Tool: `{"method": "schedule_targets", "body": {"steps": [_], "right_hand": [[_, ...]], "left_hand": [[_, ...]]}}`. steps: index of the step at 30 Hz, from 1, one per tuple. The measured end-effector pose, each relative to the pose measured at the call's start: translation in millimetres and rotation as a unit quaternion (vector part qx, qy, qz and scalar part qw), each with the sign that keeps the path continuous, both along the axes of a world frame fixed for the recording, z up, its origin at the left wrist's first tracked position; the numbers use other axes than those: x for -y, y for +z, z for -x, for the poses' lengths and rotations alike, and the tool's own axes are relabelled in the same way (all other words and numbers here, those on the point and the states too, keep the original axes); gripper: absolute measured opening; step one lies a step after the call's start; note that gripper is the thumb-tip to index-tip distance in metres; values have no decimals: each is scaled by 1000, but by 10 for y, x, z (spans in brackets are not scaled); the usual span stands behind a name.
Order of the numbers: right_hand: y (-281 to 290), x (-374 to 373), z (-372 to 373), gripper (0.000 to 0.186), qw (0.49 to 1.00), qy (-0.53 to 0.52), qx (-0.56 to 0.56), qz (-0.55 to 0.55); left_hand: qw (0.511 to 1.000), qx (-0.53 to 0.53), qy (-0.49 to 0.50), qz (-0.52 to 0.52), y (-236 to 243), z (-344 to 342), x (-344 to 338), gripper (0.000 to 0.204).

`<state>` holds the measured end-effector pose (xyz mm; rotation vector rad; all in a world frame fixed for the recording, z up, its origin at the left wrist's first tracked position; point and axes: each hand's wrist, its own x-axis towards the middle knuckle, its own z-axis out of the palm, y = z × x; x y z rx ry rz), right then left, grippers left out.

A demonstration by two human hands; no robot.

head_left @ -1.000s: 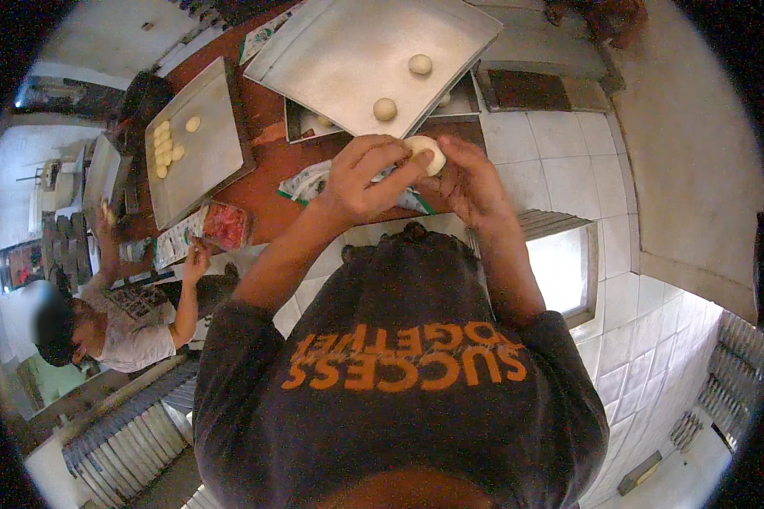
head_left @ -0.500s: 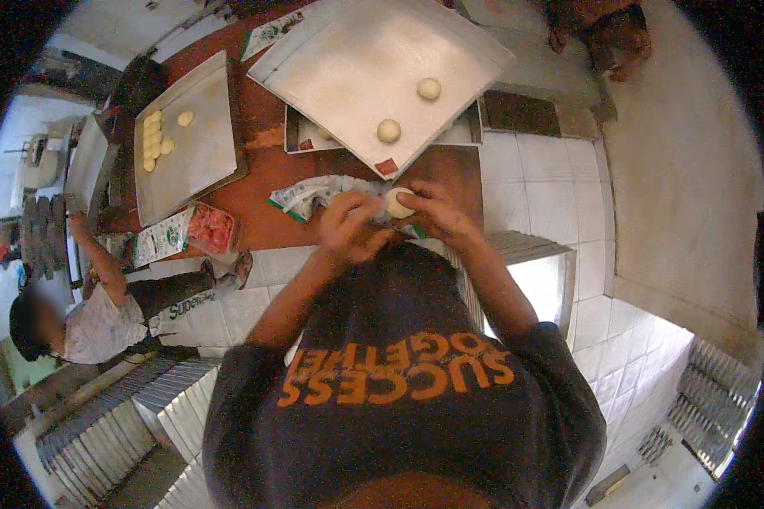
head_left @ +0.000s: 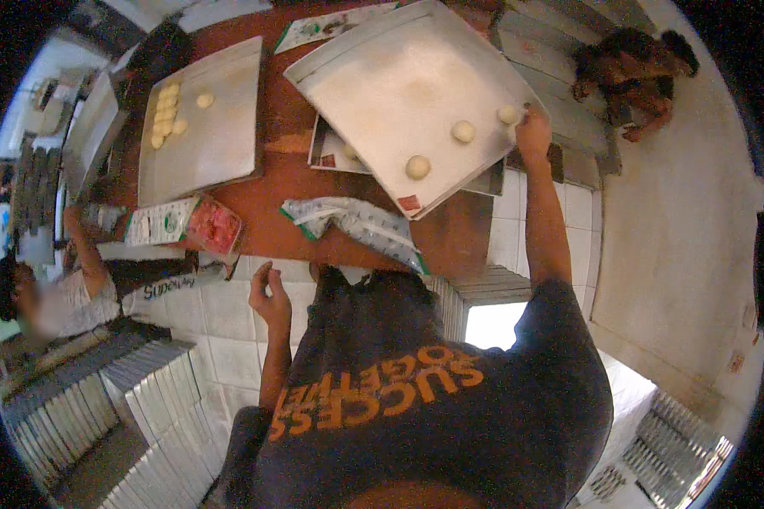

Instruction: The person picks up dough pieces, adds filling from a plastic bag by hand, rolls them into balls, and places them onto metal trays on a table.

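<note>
At the right corner of a large metal tray [head_left: 399, 93], my right hand [head_left: 532, 134] has its fingers closed against a pale dough ball [head_left: 507, 114]. Two more balls, a middle one [head_left: 463, 131] and a nearer one [head_left: 417, 167], lie along the same side of the tray. My left hand [head_left: 271, 294] is off the table's front edge, open and slightly curled, holding nothing. Between my arms, a crumpled white and green plastic packet [head_left: 356, 226] rests on the table.
The red-brown table [head_left: 284, 182] holds a second tray [head_left: 221, 144] with several dough pieces and a tub of pink-red pieces [head_left: 215, 227]. Another tray [head_left: 335, 153] sits under the large one. A person [head_left: 68, 297] works at left; another person's hands [head_left: 632, 76] show far right.
My right hand has carried the dough ball away from my body to the tray's right corner, beside the other two. My left hand has dropped away left, off the table.
</note>
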<state>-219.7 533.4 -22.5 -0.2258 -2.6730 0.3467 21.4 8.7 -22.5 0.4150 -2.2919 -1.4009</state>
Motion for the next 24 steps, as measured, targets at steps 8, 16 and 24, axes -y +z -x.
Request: {"method": "schedule_targets", "body": {"steps": [8, 16, 24], "right_hand": [[10, 249, 31, 31, 996, -36, 70, -43], [-13, 2552, -1709, 18, 990, -18, -112, 83], [489, 3640, -2276, 23, 990, -116, -33, 77]], "left_hand": [[998, -26, -37, -37, 191, 619, 475, 16], [978, 10, -21, -209, -370, 2778, 2240, 33], [961, 134, 204, 127, -1053, 4566, 2542, 51]]}}
